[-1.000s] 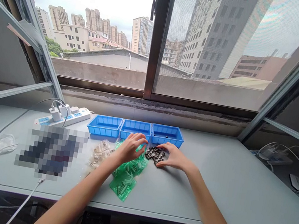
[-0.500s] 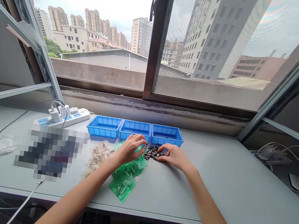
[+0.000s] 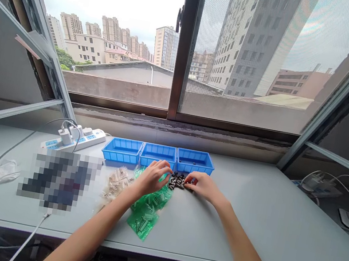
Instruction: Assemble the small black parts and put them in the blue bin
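A pile of small dark metal parts lies on the table between my hands. My right hand is at the pile's right side, fingers bent and pressed down among the parts; what they hold, if anything, is hidden. Over the green plastic bags, at the pile's left, is my left hand, with fingers curved and thumb near the fingertips; whether something small is between them cannot be made out. Clear bags of pale parts lie left of the green ones. A few small dark parts sit in the right blue bin.
Two more blue bins, the left and the middle, stand in the same row behind my hands. A white power strip with plugs, cables and a blurred dark object lie to the left. A window rises behind the table.
The whole view has shifted slightly, with the scene a little lower. My right hand's fingers have drawn closer together at the pile, while my left hand stays nearly in place.
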A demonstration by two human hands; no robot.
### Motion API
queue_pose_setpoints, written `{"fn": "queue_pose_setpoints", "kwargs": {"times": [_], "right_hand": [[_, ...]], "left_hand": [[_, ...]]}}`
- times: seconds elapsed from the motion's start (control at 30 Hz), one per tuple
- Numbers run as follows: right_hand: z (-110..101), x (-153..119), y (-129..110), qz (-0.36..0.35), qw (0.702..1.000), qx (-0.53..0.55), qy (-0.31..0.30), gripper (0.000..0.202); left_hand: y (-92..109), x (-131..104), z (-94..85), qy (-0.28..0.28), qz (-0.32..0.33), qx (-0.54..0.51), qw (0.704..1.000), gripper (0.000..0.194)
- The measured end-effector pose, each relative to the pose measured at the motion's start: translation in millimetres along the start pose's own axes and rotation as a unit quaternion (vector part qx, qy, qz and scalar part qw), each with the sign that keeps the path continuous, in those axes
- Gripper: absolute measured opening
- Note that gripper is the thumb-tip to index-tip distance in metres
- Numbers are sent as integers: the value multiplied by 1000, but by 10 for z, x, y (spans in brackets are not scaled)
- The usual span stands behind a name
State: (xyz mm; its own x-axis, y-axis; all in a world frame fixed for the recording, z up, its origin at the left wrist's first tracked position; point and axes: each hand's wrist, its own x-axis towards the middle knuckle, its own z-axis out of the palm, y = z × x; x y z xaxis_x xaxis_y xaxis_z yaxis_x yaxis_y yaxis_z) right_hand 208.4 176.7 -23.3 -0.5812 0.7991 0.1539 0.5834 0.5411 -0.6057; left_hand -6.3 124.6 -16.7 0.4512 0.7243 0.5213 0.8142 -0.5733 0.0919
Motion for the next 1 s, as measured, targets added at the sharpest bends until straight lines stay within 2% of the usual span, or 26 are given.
{"fn": "queue_pose_setpoints", "kwargs": {"times": [0.2, 0.3, 0.43, 0.57, 0.67, 0.87, 1.0], "right_hand": [[-29, -9, -46, -18, 999, 27, 23, 11], [-78, -36, -77, 9, 999, 31, 24, 10], [-141, -69, -60, 57, 998, 5, -3, 17], [-158, -77, -44, 62, 998, 3, -29, 8], [-130, -72, -39, 46, 998, 39, -34, 7], [-62, -73, 16, 76, 990, 110, -30, 14], [-49, -60, -44, 53, 987, 149, -24, 20]], "left_hand": [[4, 2, -3, -3, 1, -2, 1000, 16], [11, 0, -1, -9, -1, -2, 1000, 15], [17, 0, 7, -17, -2, -5, 1000, 15], [21, 4, 13, -22, -4, -9, 1000, 15], [24, 6, 23, -26, -4, -10, 1000, 14], [41, -1, 41, -41, -7, -9, 999, 15], [55, 2, 33, -44, -5, -17, 999, 15]]}}
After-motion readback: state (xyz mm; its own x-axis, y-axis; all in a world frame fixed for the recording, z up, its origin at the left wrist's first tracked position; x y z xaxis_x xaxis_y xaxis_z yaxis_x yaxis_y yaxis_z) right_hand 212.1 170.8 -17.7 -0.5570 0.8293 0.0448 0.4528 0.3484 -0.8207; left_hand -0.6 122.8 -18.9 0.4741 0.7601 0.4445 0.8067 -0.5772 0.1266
